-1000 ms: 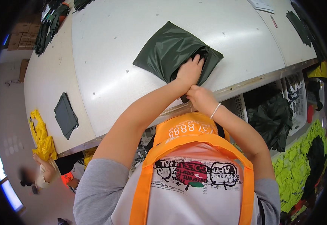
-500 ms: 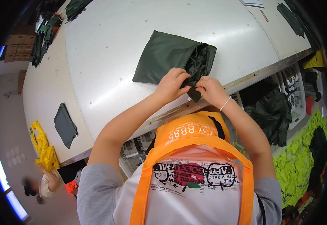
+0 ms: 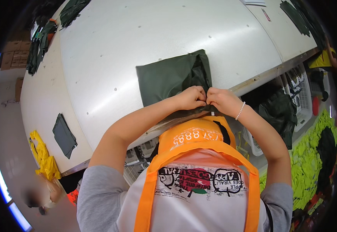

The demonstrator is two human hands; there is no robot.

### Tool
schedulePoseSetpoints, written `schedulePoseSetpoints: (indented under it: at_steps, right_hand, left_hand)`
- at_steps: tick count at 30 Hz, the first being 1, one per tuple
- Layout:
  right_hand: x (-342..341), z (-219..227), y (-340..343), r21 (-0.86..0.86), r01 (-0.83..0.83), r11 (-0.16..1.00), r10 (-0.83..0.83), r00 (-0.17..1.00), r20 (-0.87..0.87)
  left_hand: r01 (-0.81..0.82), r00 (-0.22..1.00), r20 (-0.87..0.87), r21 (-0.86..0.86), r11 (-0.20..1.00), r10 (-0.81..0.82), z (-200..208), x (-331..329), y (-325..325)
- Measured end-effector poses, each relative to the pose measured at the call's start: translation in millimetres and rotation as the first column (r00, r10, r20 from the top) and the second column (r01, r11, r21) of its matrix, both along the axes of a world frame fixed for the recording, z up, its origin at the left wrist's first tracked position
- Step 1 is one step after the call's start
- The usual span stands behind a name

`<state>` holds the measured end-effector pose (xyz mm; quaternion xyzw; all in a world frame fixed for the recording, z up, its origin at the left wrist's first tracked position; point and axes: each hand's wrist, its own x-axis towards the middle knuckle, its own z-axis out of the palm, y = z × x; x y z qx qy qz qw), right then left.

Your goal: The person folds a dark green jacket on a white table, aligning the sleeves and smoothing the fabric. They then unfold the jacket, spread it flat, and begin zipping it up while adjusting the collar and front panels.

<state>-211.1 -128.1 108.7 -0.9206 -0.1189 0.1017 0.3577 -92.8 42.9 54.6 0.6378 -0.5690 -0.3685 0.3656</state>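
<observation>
Where your two hands meet at the near right corner of the dark green pouch (image 3: 164, 79), most of its body lies ahead of them and to the left, flat on the desk (image 3: 110, 50) and close to its front edge. The far side of the pouch runs roughly left to right, its right end tipped a little away from you; your left forearm covers part of the near side, so you cannot read the whole outline or be sure of its long axis. Darker, loose folds run down the right side toward your fingers.

Your left hand (image 3: 193, 97) is the nearer one to the main panel, resting over its near right part with the fingers curled in and pinching the fabric. Your right hand (image 3: 219, 99), with a beaded bracelet (image 3: 240, 111) at the wrist, sits just beside it at the pouch's right edge, its fingertips closed on the same corner. Exactly which layer each grips is hidden. A folded dark grey piece (image 3: 64, 135) lies well apart, to your left.
</observation>
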Motion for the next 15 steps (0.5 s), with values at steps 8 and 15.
schedulePoseSetpoints:
  at_steps: [8,15]
  right_hand:
    - [-16.5,-8.9,-9.2,0.05,0.165,0.985,-0.17,0.976,0.134]
    - [0.5,-27.2,14.1,0.2,0.633,0.748,-0.664,0.709,0.238]
  left_hand:
    - [-0.349,0.806,0.476,-0.096,0.932,0.351,10.5,-41.2,-31.1]
    - [-0.597,0.444,0.598,-0.358,0.718,0.667,40.1,-12.6,-20.2]
